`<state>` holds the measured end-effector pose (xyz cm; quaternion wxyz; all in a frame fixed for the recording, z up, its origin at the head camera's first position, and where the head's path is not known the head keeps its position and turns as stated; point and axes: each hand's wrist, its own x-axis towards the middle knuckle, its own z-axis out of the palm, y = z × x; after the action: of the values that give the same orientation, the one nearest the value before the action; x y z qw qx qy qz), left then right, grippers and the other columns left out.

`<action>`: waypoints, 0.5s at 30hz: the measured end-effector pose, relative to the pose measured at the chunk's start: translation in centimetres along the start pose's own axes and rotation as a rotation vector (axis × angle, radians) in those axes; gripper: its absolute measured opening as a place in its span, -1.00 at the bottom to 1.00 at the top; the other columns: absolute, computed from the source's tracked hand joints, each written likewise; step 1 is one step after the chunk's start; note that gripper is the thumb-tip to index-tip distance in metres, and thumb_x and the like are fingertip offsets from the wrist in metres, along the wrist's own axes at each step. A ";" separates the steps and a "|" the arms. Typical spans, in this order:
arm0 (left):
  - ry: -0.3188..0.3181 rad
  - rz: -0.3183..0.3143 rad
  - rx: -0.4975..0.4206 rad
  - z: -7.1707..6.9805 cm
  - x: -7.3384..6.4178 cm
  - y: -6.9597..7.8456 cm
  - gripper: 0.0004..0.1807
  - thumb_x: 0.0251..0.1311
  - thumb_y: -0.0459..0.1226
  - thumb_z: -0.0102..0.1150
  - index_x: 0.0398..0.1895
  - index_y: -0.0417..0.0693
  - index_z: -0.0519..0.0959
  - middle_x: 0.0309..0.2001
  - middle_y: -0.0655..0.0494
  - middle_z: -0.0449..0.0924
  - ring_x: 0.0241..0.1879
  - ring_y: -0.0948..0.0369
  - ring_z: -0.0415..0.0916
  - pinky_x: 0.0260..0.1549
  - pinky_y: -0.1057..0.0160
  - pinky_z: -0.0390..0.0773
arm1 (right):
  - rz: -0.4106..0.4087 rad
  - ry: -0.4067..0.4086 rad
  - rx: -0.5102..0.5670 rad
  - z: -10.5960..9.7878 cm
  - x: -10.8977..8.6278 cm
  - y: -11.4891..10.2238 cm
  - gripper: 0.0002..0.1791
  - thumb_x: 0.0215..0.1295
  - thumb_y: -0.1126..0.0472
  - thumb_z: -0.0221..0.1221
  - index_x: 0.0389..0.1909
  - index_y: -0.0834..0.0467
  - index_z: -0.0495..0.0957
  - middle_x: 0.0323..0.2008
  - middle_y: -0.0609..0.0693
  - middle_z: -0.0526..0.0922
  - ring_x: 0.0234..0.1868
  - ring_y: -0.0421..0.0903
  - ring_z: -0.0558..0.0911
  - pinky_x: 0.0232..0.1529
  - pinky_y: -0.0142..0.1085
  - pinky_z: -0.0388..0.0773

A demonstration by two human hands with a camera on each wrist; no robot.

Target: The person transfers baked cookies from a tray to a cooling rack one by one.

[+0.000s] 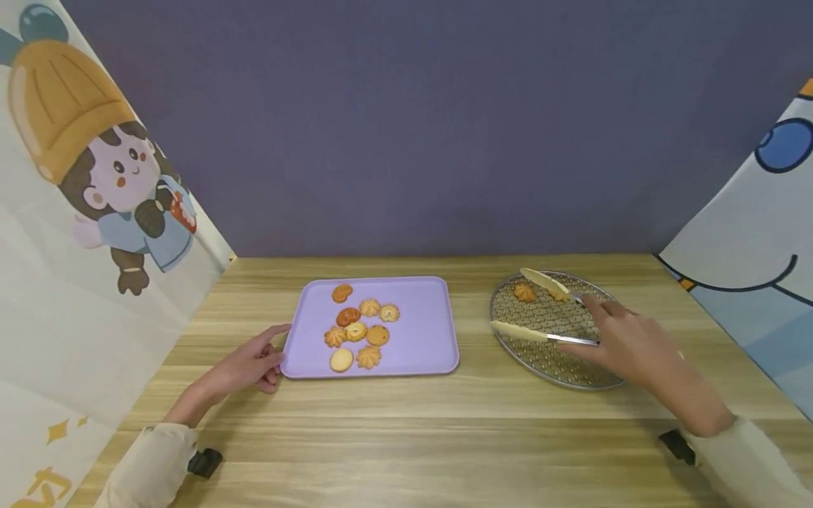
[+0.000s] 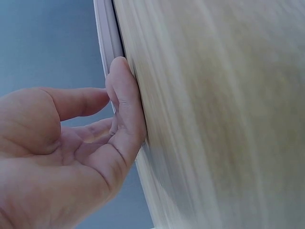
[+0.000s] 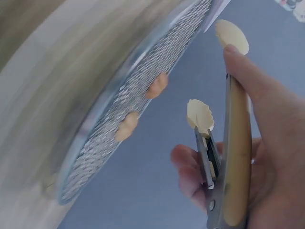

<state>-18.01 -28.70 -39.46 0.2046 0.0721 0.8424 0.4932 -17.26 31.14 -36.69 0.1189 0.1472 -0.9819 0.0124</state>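
Note:
At the left edge of a lilac tray [image 1: 419, 331], my left hand [image 1: 250, 363] holds the rim near its front corner. The left wrist view shows the thumb [image 2: 86, 101] at the rim and curled fingers low against the table. Several cookies [image 1: 369, 357] lie on the tray's left and middle. My right hand [image 1: 635, 346] grips metal tongs [image 1: 571, 339] with cream tips, their arms spread apart above a round mesh rack [image 1: 571, 377]. A flower-shaped cookie [image 1: 524, 292] sits on the rack between the tips. Another cookie [image 1: 559, 295] is partly hidden by the far arm.
Both stand on a wood-grain table [image 1: 406, 444], tray left and rack right. A dark grey-blue panel [image 1: 406, 127] rises behind the table. Cartoon-printed sheets [image 1: 38, 282] flank it on both sides.

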 end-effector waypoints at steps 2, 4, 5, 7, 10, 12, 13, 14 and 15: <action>0.000 -0.003 0.001 0.1 0.0 -0.1 -0.34 0.50 -0.41 -0.14 0.57 -0.21 -0.08 -0.35 -0.12 0.40 -0.40 0.11 0.47 -0.38 0.13 0.72 | -0.026 0.012 -0.011 -0.1 -0.1 -0.8 0.11 0.05 -0.47 0.26 0.30 0.38 0.32 0.02 0.53 0.52 -0.24 0.44 0.62 -0.62 0.07 0.57; 0.003 -0.010 -0.002 0.1 0.0 -0.1 -0.35 0.50 -0.41 -0.13 0.57 -0.20 -0.07 -0.35 -0.12 0.39 -0.40 0.11 0.47 -0.39 0.13 0.72 | -0.050 0.023 -0.019 -0.2 -0.2 -1.6 0.10 0.04 -0.46 0.28 0.30 0.38 0.35 0.02 0.52 0.54 -0.20 0.43 0.62 -0.55 0.10 0.61; 0.003 -0.010 -0.001 0.1 -0.1 -0.1 -0.35 0.50 -0.41 -0.14 0.57 -0.20 -0.08 -0.35 -0.12 0.39 -0.40 0.11 0.47 -0.39 0.13 0.72 | -0.062 0.021 -0.024 -0.3 -0.2 -2.0 0.10 0.04 -0.46 0.27 0.30 0.38 0.35 0.01 0.50 0.55 -0.17 0.42 0.63 -0.51 0.13 0.62; 0.004 -0.010 -0.003 0.1 -0.1 -0.2 -0.35 0.49 -0.42 -0.14 0.57 -0.20 -0.07 -0.36 -0.12 0.39 -0.40 0.11 0.47 -0.39 0.13 0.72 | -0.082 0.024 -0.023 -0.6 -0.4 -3.0 0.11 0.03 -0.46 0.28 0.31 0.37 0.36 0.00 0.47 0.57 -0.16 0.39 0.63 -0.43 0.16 0.63; 0.002 0.000 -0.002 0.1 -0.1 -0.1 -0.34 0.49 -0.43 -0.15 0.56 -0.21 -0.09 -0.36 -0.11 0.39 -0.41 0.12 0.46 -0.40 0.14 0.72 | -0.119 0.055 -0.015 -0.8 -0.5 -4.2 0.10 -0.01 -0.46 0.30 0.29 0.35 0.40 -0.05 0.41 0.62 -0.19 0.32 0.66 -0.48 0.09 0.63; 0.004 0.005 -0.003 0.1 -0.1 -0.1 -0.34 0.49 -0.43 -0.14 0.56 -0.21 -0.08 -0.36 -0.11 0.39 -0.41 0.12 0.46 -0.40 0.14 0.72 | -0.143 0.085 -0.017 -0.9 -0.6 -4.9 0.09 -0.03 -0.46 0.32 0.28 0.34 0.42 -0.07 0.39 0.63 -0.23 0.29 0.67 -0.62 -0.04 0.59; 0.004 0.007 -0.003 0.1 -0.1 -0.1 -0.34 0.49 -0.43 -0.14 0.56 -0.21 -0.08 -0.36 -0.11 0.39 -0.41 0.12 0.46 -0.39 0.13 0.72 | -0.157 0.101 -0.019 -0.9 -0.6 -5.2 0.08 -0.04 -0.44 0.33 0.28 0.33 0.43 -0.08 0.38 0.64 -0.25 0.28 0.68 -0.66 -0.07 0.57; 0.000 0.009 -0.004 0.1 -0.1 -0.1 -0.34 0.49 -0.43 -0.14 0.57 -0.21 -0.09 -0.36 -0.12 0.39 -0.40 0.12 0.46 -0.39 0.13 0.72 | -0.171 0.117 -0.021 -0.8 -0.7 -5.5 0.07 -0.04 -0.44 0.34 0.27 0.32 0.45 -0.09 0.37 0.65 -0.27 0.26 0.68 -0.70 -0.12 0.53; -0.005 0.010 -0.003 0.1 -0.1 -0.1 -0.34 0.49 -0.43 -0.14 0.57 -0.21 -0.09 -0.35 -0.12 0.39 -0.40 0.12 0.46 -0.38 0.13 0.72 | -0.181 0.128 -0.019 -0.7 -0.8 -5.7 0.06 -0.05 -0.44 0.34 0.26 0.31 0.45 -0.09 0.37 0.65 -0.28 0.26 0.69 -0.75 -0.19 0.49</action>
<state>-17.87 -28.74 -39.55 0.2044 0.0773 0.8407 0.4954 -14.72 25.91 -36.25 0.1833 0.2329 -0.9551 0.0018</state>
